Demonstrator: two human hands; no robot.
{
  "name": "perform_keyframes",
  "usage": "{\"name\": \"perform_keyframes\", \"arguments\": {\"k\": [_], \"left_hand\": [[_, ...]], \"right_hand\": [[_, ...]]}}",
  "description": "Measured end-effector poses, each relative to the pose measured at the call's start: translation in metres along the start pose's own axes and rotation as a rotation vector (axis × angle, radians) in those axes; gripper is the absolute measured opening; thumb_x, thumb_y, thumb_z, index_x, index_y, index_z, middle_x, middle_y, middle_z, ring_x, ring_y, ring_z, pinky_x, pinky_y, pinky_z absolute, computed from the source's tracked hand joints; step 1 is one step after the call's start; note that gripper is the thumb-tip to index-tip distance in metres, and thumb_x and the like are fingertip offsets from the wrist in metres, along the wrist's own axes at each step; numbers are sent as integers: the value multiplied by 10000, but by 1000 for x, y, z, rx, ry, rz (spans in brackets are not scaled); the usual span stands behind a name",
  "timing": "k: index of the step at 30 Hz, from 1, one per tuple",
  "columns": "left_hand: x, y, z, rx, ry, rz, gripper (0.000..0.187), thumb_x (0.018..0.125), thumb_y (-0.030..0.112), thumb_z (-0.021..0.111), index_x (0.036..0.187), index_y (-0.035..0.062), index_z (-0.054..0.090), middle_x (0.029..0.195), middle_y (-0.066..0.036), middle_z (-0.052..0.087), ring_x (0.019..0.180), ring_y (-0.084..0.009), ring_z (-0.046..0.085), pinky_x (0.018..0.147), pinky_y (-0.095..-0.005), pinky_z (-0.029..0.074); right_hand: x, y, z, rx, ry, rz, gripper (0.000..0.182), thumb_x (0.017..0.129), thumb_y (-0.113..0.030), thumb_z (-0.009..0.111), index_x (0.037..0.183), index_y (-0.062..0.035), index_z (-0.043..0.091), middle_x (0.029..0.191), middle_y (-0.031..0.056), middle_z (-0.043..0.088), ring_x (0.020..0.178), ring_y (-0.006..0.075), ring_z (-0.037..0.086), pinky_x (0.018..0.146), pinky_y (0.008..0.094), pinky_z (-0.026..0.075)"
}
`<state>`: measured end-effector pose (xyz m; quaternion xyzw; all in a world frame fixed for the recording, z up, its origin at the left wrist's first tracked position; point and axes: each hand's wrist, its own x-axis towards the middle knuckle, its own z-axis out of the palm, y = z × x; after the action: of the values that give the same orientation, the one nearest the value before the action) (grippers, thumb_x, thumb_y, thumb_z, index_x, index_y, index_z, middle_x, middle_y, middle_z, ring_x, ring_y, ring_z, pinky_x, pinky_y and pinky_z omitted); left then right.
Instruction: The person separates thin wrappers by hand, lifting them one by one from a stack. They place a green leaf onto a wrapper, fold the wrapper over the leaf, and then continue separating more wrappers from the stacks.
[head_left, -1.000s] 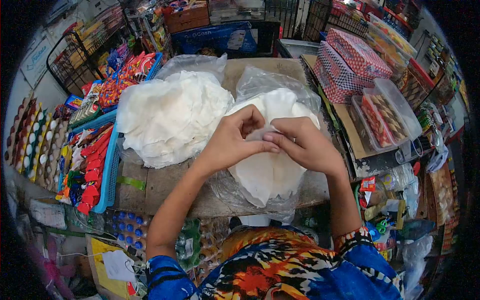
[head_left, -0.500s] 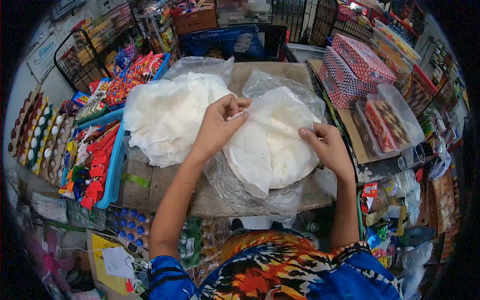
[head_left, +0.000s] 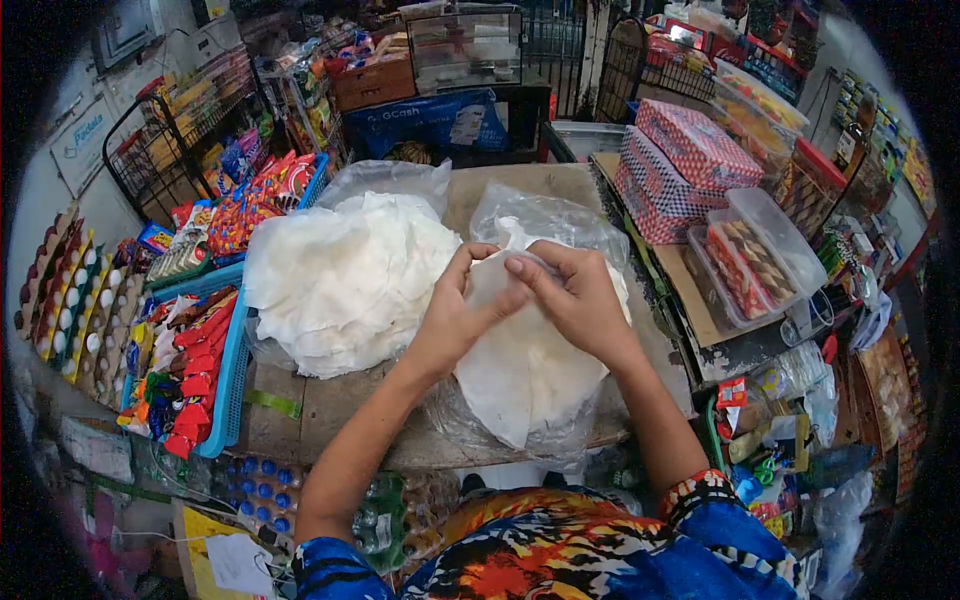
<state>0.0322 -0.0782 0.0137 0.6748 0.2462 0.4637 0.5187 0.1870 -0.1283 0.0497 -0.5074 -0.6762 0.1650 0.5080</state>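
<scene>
My left hand (head_left: 458,312) and my right hand (head_left: 582,300) are close together above the right stack of thin white wrappers (head_left: 525,385), which look like spring roll wrappers. Between them they pinch the upper edge of a wrapper, gathered to a peak; my left thumb is smeared by motion. The stack lies on a clear plastic bag (head_left: 575,228), which shows behind and below it. To the left, a larger ragged heap of white wrappers (head_left: 345,285) rests on another plastic bag (head_left: 395,178). Neither hand touches that heap.
The wooden table (head_left: 335,420) bears both heaps. Blue baskets of packaged snacks (head_left: 232,365) and egg trays (head_left: 75,310) flank the left side. On the right are checkered boxes (head_left: 690,165) and a clear food container (head_left: 760,262). Capped bottles (head_left: 262,480) stand below the table edge.
My right hand has moved left from the stack's right edge to beside my left hand. The wrapper's edge is now bunched upward between them. The view has tilted up slightly.
</scene>
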Motion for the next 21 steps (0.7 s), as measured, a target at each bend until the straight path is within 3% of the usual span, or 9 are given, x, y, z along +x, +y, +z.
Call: {"name": "perform_keyframes", "arguments": {"k": [4, 6, 7, 10, 13, 15, 16, 18, 21], "left_hand": [[4, 11, -10, 34, 33, -107, 184, 840, 135, 683, 963, 7, 636, 887, -29, 638, 789, -68, 553, 710, -232, 454], [8, 10, -20, 21, 277, 82, 121, 859, 123, 663, 867, 1, 668, 803, -11, 651, 708, -70, 551, 673, -220, 446], [13, 13, -32, 28, 359, 83, 128, 863, 125, 659, 870, -3, 664, 821, -12, 651, 725, -64, 550, 673, -211, 439], [21, 12, -48, 43, 496, 142, 151, 876, 145, 655, 856, -5, 647, 795, 1, 637, 738, -54, 541, 665, -194, 424], [22, 6, -49, 45, 410, 84, 182, 893, 148, 635, 978, -12, 619, 858, -26, 643, 774, -88, 579, 711, -225, 464], [22, 6, -43, -459, 304, -103, 258, 917, 112, 580, 1142, -8, 546, 997, -65, 639, 873, -137, 615, 785, -276, 507], [21, 6, -41, -456, 304, -107, 258, 917, 112, 580, 1142, -8, 546, 997, -65, 639, 873, -137, 615, 785, -276, 507], [18, 3, -38, -523, 148, -209, 301, 926, 53, 520, 1220, -3, 487, 1112, -89, 606, 982, -180, 612, 861, -325, 516], [13, 2, -25, -559, 114, -239, 278, 940, 67, 478, 1212, 11, 498, 1121, -93, 600, 1015, -189, 601, 880, -332, 506]], "right_hand": [[-2, -2, 2, -114, 54, -89, 267, 892, -205, 614, 751, 20, 587, 573, 177, 537, 456, 181, 458, 467, 336, 365], [-3, 2, -8, -141, 211, 30, 254, 896, -193, 609, 767, 25, 585, 551, 171, 499, 478, 108, 417, 454, 330, 342], [-2, 17, -21, -17, 318, 56, 265, 903, -194, 604, 774, 37, 592, 549, 110, 530, 539, 63, 394, 466, 309, 336], [-12, 31, -44, 88, 408, 150, 284, 907, -211, 602, 797, 50, 619, 619, 31, 583, 584, 54, 441, 505, 274, 368], [-17, 41, -49, 209, 297, 226, 294, 901, -231, 612, 840, 55, 644, 703, -6, 606, 637, 56, 490, 572, 245, 406], [-17, 40, -51, 192, 169, 266, 300, 896, -241, 618, 871, 57, 643, 720, 3, 614, 659, 59, 507, 599, 241, 416], [-16, 40, -51, 176, 39, 305, 311, 892, -252, 624, 902, 58, 643, 738, 11, 623, 681, 62, 525, 626, 238, 426], [-7, 48, -44, 189, -18, 295, 374, 866, -310, 651, 981, 46, 644, 828, 52, 646, 753, 98, 564, 690, 258, 450], [12, 49, -31, 192, -8, 190, 564, 777, -427, 716, 1078, 44, 638, 970, 133, 651, 873, 189, 610, 782, 295, 475]]}}
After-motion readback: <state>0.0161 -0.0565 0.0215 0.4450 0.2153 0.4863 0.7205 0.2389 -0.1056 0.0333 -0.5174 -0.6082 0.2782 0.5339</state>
